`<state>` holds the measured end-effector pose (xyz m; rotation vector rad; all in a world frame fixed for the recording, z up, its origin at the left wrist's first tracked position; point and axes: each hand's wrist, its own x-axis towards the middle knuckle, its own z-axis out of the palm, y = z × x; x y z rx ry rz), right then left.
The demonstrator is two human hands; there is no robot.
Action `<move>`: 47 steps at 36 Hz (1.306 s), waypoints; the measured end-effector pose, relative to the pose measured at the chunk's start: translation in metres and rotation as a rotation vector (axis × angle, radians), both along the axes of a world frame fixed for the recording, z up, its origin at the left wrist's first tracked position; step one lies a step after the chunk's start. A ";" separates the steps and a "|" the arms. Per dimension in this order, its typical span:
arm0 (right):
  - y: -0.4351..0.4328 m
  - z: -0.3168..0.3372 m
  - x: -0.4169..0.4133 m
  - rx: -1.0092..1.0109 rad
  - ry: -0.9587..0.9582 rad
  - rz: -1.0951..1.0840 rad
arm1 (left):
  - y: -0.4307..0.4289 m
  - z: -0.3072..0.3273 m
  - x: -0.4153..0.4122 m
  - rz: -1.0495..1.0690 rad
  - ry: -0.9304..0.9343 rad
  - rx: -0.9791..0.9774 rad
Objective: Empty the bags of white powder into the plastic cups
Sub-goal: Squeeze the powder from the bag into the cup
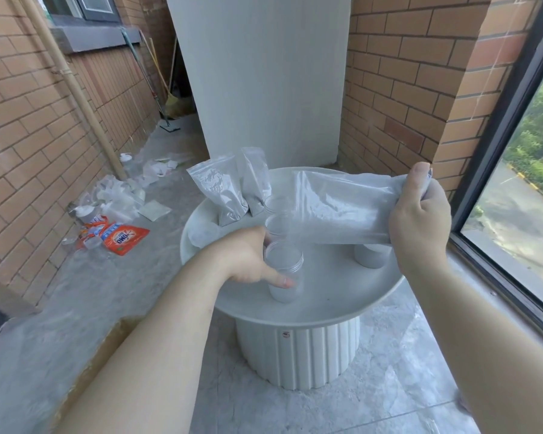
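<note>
Now | right hand [420, 220] pinches tipped bag [342, 211] | left hand [251, 258] grips cup [285, 264] | risk: floppy bag mouth drifts, powder [282, 293] spills onto table [326, 285].

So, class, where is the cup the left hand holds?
Head view: the cup stands left of centre on the round table, gripped by the left hand, under the bag in the right hand.

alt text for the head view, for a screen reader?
A person's left hand grips a plastic cup on a round white table, while the right hand holds a bag of white powder sideways, its other end above the cup. Two more bags stand behind.
</note>
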<state>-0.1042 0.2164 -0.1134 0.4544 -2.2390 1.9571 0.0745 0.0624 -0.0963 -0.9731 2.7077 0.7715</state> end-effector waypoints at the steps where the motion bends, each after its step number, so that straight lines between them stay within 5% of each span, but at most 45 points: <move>1: 0.000 0.000 0.001 0.008 0.009 0.002 | -0.002 0.000 0.000 0.015 -0.007 -0.005; 9: -0.003 0.000 0.003 0.030 0.038 0.030 | -0.003 0.009 0.004 0.057 -0.098 -0.071; 16: -0.004 0.002 0.006 0.074 0.127 0.050 | 0.035 0.044 0.003 0.103 -0.350 -0.335; 33: -0.010 0.008 0.013 0.076 0.223 0.093 | 0.122 -0.021 -0.028 -0.140 0.057 -0.447; 39: -0.010 0.010 0.014 0.075 0.247 0.100 | 0.107 -0.046 -0.040 0.030 0.332 -0.037; 47: -0.012 0.011 0.018 0.091 0.288 0.126 | 0.110 -0.058 -0.062 0.508 0.857 1.234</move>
